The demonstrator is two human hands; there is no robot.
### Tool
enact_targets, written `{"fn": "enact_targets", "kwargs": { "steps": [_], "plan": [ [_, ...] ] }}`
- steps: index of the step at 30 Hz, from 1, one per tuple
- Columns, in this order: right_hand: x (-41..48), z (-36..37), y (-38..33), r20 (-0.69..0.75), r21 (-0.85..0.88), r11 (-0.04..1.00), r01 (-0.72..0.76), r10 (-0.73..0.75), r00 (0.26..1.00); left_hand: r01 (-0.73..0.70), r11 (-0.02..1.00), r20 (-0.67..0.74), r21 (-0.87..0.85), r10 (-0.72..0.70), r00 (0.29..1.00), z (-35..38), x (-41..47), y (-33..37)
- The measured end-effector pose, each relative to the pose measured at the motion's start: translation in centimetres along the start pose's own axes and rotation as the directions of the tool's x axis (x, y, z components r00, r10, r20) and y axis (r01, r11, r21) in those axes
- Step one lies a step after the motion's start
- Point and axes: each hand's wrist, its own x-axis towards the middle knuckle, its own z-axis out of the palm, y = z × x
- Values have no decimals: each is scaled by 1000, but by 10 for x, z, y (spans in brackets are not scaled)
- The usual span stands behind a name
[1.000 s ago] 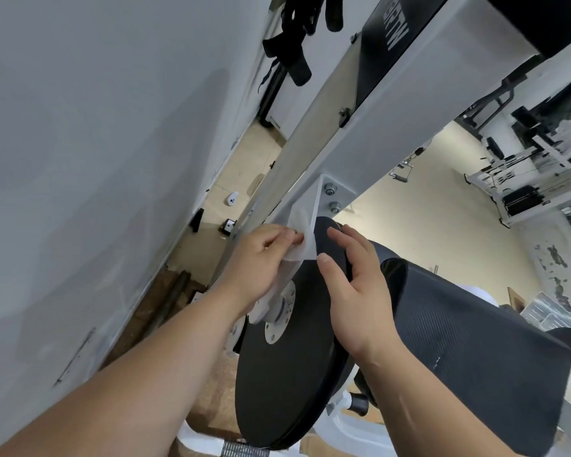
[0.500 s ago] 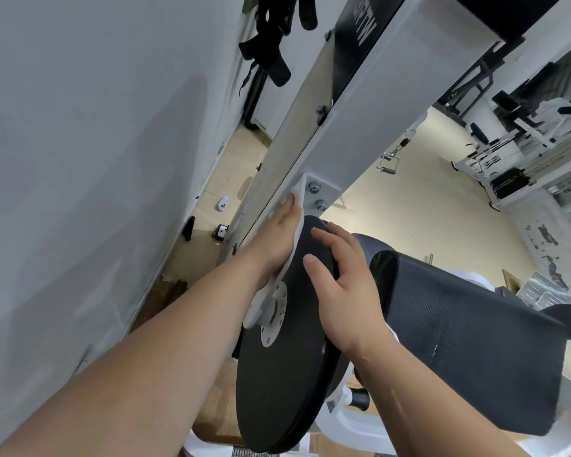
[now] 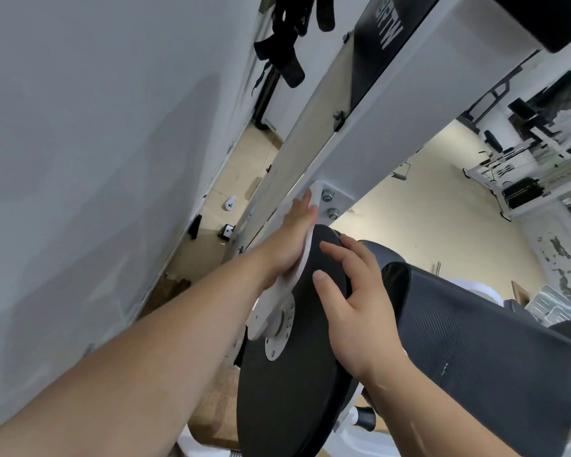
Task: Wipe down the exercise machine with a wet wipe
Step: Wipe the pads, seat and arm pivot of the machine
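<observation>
Our left hand (image 3: 290,245) presses flat, fingers straight, on the white bracket (image 3: 268,303) that runs up from the hub of the black disc (image 3: 287,390), with the fingertips at the bolted foot of the white frame beam (image 3: 393,120) above the disc. A white edge shows along this palm next to the disc rim, and we cannot tell whether it is the wet wipe or the bracket. Our right hand (image 3: 353,311) grips the upper rim of the disc, thumb on its face and fingers curled over the edge, with the dark cushion (image 3: 475,341) just right of the disc.
</observation>
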Motion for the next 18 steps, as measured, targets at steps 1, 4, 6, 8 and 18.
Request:
{"fn": "enact_targets", "kwargs": {
  "steps": [1,4,6,8,18],
  "plan": [
    [0,0,0,2,1,1000,-1,1,1000,-50,999,4,7,50,999,-1,4,3],
    [0,0,-1,0,2,1000,2,-2,1000,-97,994,-18,45,98,995,-1,4,3],
    [0,0,-1,-6,3,1000,8,-8,1000,-66,994,-23,87,68,997,0,-7,-3],
    [0,0,-1,-11,-2,1000,19,-19,1000,-64,992,6,109,64,998,2,-31,-22],
    [-1,2,-2,-27,15,1000,24,-23,999,-142,958,-47,248,158,986,13,-110,-98]
  ]
}}
